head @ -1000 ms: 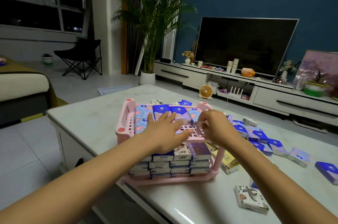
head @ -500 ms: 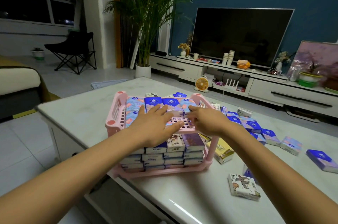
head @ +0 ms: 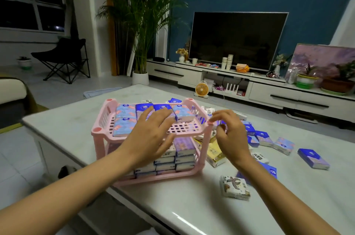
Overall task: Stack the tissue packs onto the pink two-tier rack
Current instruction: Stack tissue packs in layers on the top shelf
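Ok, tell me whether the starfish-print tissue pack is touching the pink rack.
Apart. The head view shows bare tabletop between the starfish-print tissue pack and the near corner of the pink rack.

The rack (head: 99, 131) is sitting near the table's (head: 63, 119) front-left corner, tissue packs (head: 124, 112) lying across its upper tier's back, stacks (head: 184, 148) filling its lower tier, loose packs (head: 313, 158) lying scattered to its right.
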A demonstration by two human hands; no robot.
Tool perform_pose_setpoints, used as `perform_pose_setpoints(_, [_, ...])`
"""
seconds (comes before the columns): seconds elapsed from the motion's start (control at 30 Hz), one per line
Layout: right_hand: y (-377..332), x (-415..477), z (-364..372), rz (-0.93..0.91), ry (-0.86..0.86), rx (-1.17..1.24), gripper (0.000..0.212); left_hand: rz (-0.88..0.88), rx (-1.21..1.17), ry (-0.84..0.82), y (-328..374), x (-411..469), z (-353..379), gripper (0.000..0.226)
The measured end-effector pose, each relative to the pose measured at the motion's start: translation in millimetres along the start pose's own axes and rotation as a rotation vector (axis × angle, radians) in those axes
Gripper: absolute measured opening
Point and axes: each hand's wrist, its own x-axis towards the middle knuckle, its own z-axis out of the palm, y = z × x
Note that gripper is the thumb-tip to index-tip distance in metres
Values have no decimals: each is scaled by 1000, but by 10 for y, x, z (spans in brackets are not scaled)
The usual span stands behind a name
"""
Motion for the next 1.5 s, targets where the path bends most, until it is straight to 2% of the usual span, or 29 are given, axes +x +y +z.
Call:
perform_pose_setpoints(0.1, [415,-144,-343,225,41,1,28,287,-81,112,332,52,71,26])
perform_pose_setpoints(0.2, [891,-311,-668,436,79,-40,33,483,-98,26,734,161,214,19])
perform_pose_setpoints(0.3, [1323,-523,-895,574,105,-123,31,555,-110,-110,1107,326,459,22])
perform_pose_setpoints(0.43, [1793,-818,-1084,678,0,-317,34,436,-163,-207,1418,554,804,30])
perform_pose_setpoints(0.53, [2035,-925,-1129,605,-269,-668,48,333,-251,-221,1531,720,1021,30])
perform_pose_setpoints(0.6, [2129,-867,-1108,539,-331,-784,54,261,-306,-230,1562,856,1153,32])
perform_pose_setpoints(0.67, [2233,-754,-1096,432,-283,-851,54,198,-345,-245,1616,1017,1260,39])
perform_pose_setpoints(0.73, [2374,-641,-1124,426,-146,-893,54,144,-379,-237,1665,1193,1373,40])
perform_pose_setpoints(0.83, [2614,-549,-1206,718,22,-893,63,76,-388,-276,1745,1465,1585,32])
perform_pose_setpoints(0.9, [2695,-529,-1218,927,95,-800,75,54,-403,-309,1789,1592,1687,30])
perform_pose_setpoints(0.97, [2766,-528,-1238,1060,147,-697,84,52,-414,-367,1889,1745,1825,31])
perform_pose_setpoints(1.17, [2833,-539,-1244,1018,36,-840,74,27,-382,-516,2411,2219,2326,42])
perform_pose_setpoints(1.33, [2853,-537,-1225,993,-43,-855,65,52,-303,-674,2747,2607,2735,52])
perform_pose_setpoints(1.43, [2871,-541,-1212,980,-111,-832,54,3,-312,-794,2797,2777,2883,48])
perform_pose_setpoints(1.5, [2888,-551,-1211,972,-66,-835,49,2,-336,-801,2826,2864,2900,42])
